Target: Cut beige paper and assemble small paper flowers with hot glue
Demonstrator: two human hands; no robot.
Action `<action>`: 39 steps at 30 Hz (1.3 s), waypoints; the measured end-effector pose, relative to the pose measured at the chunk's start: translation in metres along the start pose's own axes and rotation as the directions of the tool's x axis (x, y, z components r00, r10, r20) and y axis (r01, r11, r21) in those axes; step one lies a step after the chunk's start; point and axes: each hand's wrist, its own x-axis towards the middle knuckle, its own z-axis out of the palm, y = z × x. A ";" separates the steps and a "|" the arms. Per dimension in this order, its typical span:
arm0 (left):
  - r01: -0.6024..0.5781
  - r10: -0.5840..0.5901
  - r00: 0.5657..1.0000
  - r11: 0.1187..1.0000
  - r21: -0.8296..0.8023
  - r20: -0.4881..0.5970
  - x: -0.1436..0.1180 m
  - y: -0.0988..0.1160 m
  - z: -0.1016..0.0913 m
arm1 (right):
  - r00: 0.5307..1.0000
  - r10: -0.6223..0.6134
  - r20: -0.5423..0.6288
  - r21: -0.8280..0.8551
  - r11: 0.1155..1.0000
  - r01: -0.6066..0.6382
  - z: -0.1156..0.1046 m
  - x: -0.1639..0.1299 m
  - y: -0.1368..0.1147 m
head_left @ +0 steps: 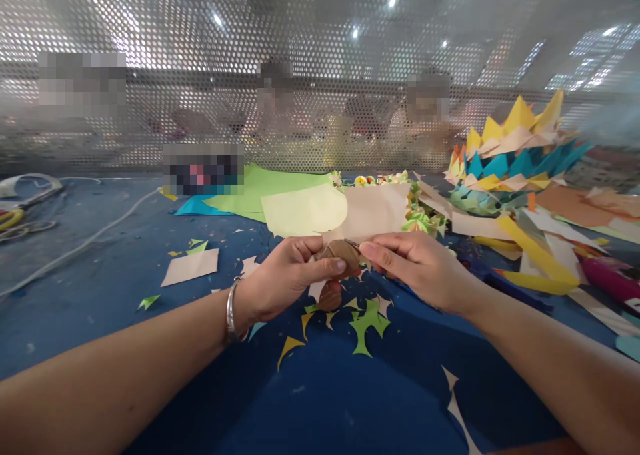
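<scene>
My left hand (280, 275), with a silver bangle on the wrist, is closed on a brown rounded piece (343, 252) that looks like folded paper. More brown of the same kind (330, 298) shows below its fingers; whether it is one piece I cannot tell. My right hand (415, 262) pinches a thin dark metal tool (352, 243), whose tip meets the brown piece; its kind is too small to make out. Beneath both hands lie green paper offcuts (367, 325) and orange slivers (290, 348).
Behind the hands lie pale yellow paper (305, 212), beige paper (377, 208) and green sheets (250, 188). Stacked spiky paper crowns (520, 148) stand at the right, near yellow strips (545, 268) and a magenta tool (610, 282). A white cable (100, 232) crosses the left; a perforated screen (320, 35) rises behind.
</scene>
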 end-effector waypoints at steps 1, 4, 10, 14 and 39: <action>0.001 -0.001 1.000 1.000 -0.002 0.009 0.000 0.000 0.000 | 1.000 -0.001 0.002 -0.005 1.000 0.001 0.000 0.000 0.000; 0.016 -0.015 0.999 1.000 -0.009 0.030 0.000 0.001 0.001 | 1.000 0.004 0.011 -0.013 1.000 -0.004 -0.001 0.000 0.001; 0.026 -0.026 0.999 1.000 0.009 0.043 -0.001 0.003 0.001 | 0.999 0.003 0.034 -0.026 1.000 -0.002 -0.003 0.001 0.004; 0.030 -0.035 0.997 0.998 0.062 0.073 -0.001 0.003 -0.001 | 0.998 -0.028 0.052 -0.049 0.998 0.031 -0.004 0.001 0.004; -0.009 -0.002 0.989 0.997 -0.074 -0.151 -0.003 0.001 0.012 | 0.997 0.050 -0.059 0.287 0.957 -0.031 0.014 -0.002 -0.004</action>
